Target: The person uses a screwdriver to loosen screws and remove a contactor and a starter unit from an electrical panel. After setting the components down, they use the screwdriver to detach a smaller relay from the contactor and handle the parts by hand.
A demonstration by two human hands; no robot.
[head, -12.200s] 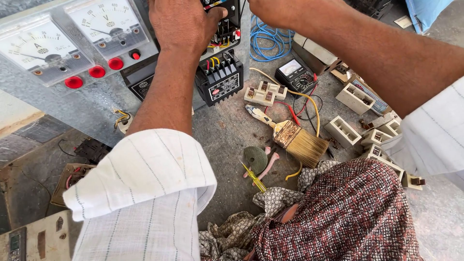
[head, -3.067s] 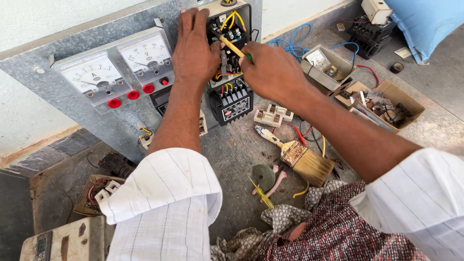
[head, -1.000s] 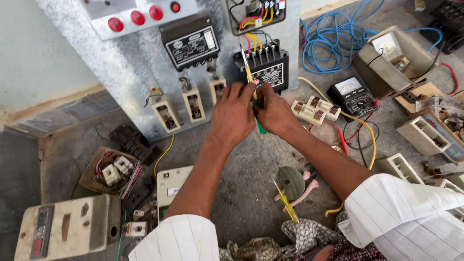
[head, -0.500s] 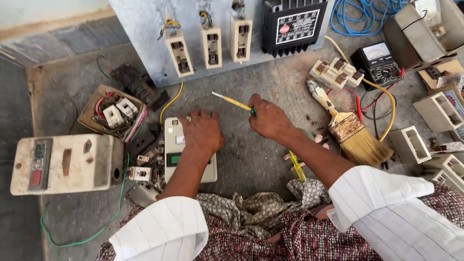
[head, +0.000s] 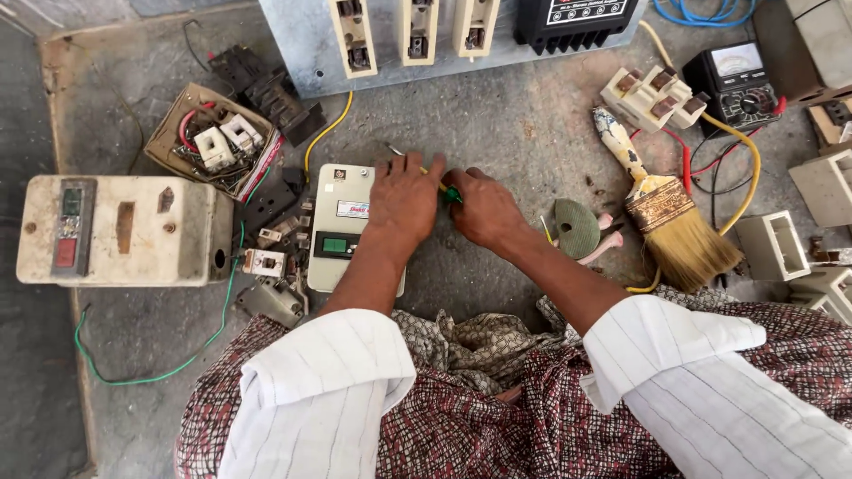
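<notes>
Seated on a concrete floor (head: 524, 124), a person rests the left hand (head: 404, 200), fingers together, on a grey switch box (head: 342, 226) lying flat by the knees. The right hand (head: 484, 208) pinches a screwdriver (head: 439, 184) with a yellow shaft and green grip at the box's upper right edge. Open floor lies just ahead, bounded by a metal panel (head: 302, 53) carrying three cream fuse holders (head: 411, 31). One paintbrush (head: 661, 208) lies to the right, one meter (head: 737, 84) beyond.
</notes>
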